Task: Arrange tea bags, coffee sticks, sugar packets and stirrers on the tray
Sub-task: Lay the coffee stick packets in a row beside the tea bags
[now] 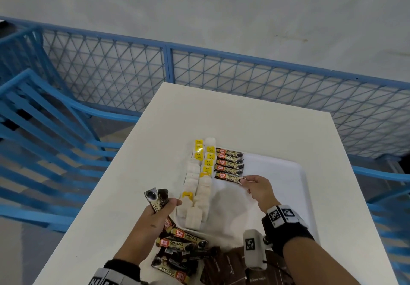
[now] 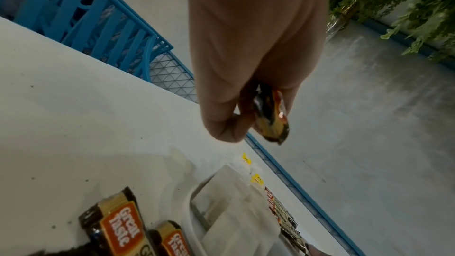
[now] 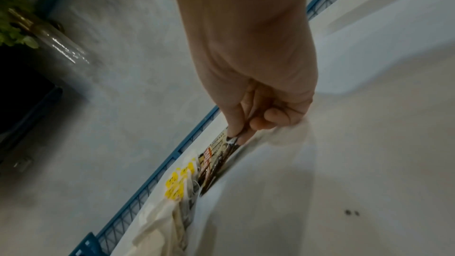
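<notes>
A white tray lies on the white table. Along the tray's left side run two columns of white tea bags with yellow tags. To their right lies a stack of brown coffee sticks. My right hand pinches the right end of the nearest coffee stick of that stack, low on the tray; the right wrist view shows this coffee stick between thumb and finger. My left hand grips a bundle of coffee sticks upright, left of the tray; in the left wrist view the bundle pokes from the fist.
Loose coffee sticks and dark brown packets lie heaped at the table's near edge. A blue mesh fence runs behind the table, and blue chairs stand to the left. The tray's right half is bare.
</notes>
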Demonstrator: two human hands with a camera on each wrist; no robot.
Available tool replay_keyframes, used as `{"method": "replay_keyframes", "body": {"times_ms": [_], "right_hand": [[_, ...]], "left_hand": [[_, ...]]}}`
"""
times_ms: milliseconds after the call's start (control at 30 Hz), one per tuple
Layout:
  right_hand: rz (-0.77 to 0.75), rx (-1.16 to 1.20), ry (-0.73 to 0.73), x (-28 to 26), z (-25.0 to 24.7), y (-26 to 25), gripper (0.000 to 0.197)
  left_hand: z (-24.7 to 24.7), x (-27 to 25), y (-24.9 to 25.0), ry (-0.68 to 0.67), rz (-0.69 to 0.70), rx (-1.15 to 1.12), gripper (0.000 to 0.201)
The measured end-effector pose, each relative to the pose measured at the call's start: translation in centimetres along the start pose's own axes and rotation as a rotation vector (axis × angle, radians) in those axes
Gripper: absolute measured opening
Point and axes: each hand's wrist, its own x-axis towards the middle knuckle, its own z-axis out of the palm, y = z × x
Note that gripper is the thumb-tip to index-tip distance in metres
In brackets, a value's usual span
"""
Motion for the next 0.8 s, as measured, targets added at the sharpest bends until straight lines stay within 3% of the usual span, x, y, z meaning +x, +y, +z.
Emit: {"method": "replay_keyframes", "body": {"times_ms": [267, 367, 467, 667, 800], "right_hand": [[-0.034, -0.1, 0.111, 1.1, 1.3, -0.2, 0.013], [-0.052, -0.11, 0.128, 1.2, 1.6, -0.1, 0.023], [-0.051, -0.109, 0.133, 1.3, 1.6, 0.0, 0.015], [-0.121, -0.107, 0.152, 0.0, 1.6, -0.5, 0.03], [-0.277, -0.106, 0.002, -4.5, 2.7, -2.1, 0.011]], "left_hand": [[0.2, 0.2, 0.4, -0.009, 0.034, -0.005, 0.018], [0.7, 0.1, 0.4, -0.039, 0.046, -0.005, 0.017], [1.2, 0.1, 0.4, -0.05, 0.063, 0.024, 0.016], [2.1, -0.5, 1.5, -0.071, 0.081, 0.053, 0.027], [1.8, -0.4, 1.6, -0.085, 0.083, 0.05, 0.037]]}}
